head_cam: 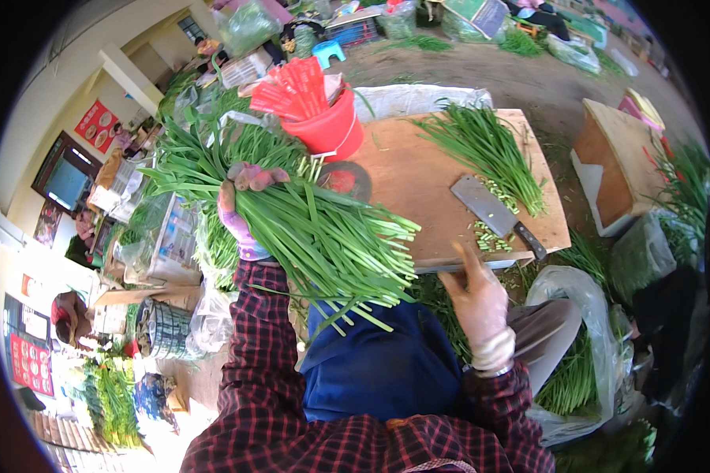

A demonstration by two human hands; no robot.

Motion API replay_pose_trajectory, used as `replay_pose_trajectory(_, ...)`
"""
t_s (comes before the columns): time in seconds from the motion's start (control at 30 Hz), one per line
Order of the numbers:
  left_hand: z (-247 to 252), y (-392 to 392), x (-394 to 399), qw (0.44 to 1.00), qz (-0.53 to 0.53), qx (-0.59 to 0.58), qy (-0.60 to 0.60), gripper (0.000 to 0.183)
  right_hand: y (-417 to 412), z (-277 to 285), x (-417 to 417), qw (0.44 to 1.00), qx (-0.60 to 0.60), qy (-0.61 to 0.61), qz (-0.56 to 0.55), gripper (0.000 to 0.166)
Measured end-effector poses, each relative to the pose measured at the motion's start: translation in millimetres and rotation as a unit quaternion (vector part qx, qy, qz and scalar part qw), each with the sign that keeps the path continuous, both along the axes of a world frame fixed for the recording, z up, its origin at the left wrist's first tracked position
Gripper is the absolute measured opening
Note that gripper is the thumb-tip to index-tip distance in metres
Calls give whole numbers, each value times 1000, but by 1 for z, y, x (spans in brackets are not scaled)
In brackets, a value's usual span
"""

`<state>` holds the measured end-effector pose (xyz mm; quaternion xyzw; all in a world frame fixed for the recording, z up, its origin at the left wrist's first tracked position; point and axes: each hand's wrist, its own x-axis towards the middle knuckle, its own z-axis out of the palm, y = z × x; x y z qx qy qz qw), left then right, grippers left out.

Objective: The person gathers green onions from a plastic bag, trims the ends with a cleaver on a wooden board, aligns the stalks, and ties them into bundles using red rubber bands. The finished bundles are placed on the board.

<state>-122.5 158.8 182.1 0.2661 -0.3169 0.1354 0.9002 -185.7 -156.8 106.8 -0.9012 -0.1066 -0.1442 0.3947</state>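
My left hand (pixel 245 183), in a stained glove, grips a thick bunch of garlic chives (pixel 337 236). The pale stem ends point right, over my blue apron (pixel 378 360). My right hand (pixel 476 295), in a thin glove, is beside the near edge of a wooden table (pixel 399 154) with its fingers apart and nothing in them. On that table a cleaver (pixel 485 204) lies flat, its black handle towards me. Cut stem ends (pixel 490 239) are scattered around its blade. Behind the cleaver rests a second bunch of chives (pixel 491 151).
A red bucket (pixel 328 127) holding red printed strips (pixel 293 91) stands at the table's left back. Beside it is a dark round disc (pixel 364 177). An open plastic bag of chives (pixel 568 372) sits by my right knee. Another wooden table (pixel 606 156) stands right. Several people work farther off.
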Motion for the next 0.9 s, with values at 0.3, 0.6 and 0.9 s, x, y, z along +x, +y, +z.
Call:
replay_pose_trajectory(0.3,0,-9,-2,999,27,21,15,19,29,7,26,834,499,145,186,21)
replay_pose_trajectory(0.6,-5,-14,0,997,-66,-36,25,18,-29,-23,-8,984,121,77,106,23)
replay_pose_trajectory(0.9,3,-44,10,999,-49,15,5,18,44,9,23,748,605,214,168,14)
